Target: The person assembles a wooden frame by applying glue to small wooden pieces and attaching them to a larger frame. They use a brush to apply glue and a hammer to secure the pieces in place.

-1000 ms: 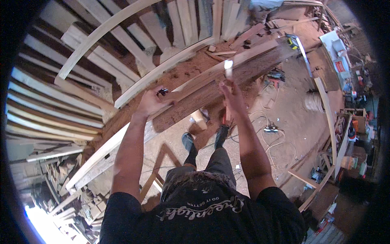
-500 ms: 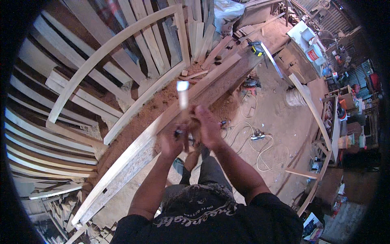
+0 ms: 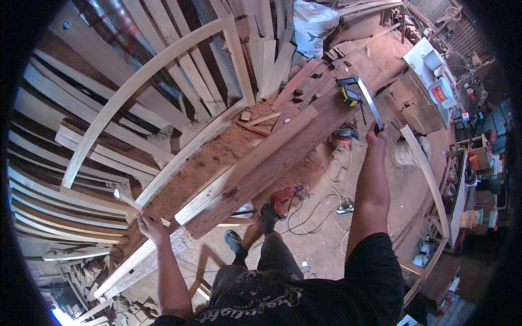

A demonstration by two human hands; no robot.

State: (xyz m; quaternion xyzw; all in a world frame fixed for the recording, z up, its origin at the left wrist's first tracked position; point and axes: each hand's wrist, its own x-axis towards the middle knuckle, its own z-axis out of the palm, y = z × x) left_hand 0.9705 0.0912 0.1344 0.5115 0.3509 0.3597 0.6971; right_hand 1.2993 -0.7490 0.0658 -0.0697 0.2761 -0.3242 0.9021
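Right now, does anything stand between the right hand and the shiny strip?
Nothing visible does: the right hand is at the near end of the shiny strip; the yellow-and-black item sits by its far end.

Slim, shiny metal strip, slanted, and pale-tipped stick-like tool, tilted, well apart

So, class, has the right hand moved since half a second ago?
Yes: the right hand has moved rightward and outward, closer to the white bucket, and is now at the pale strip's near end.
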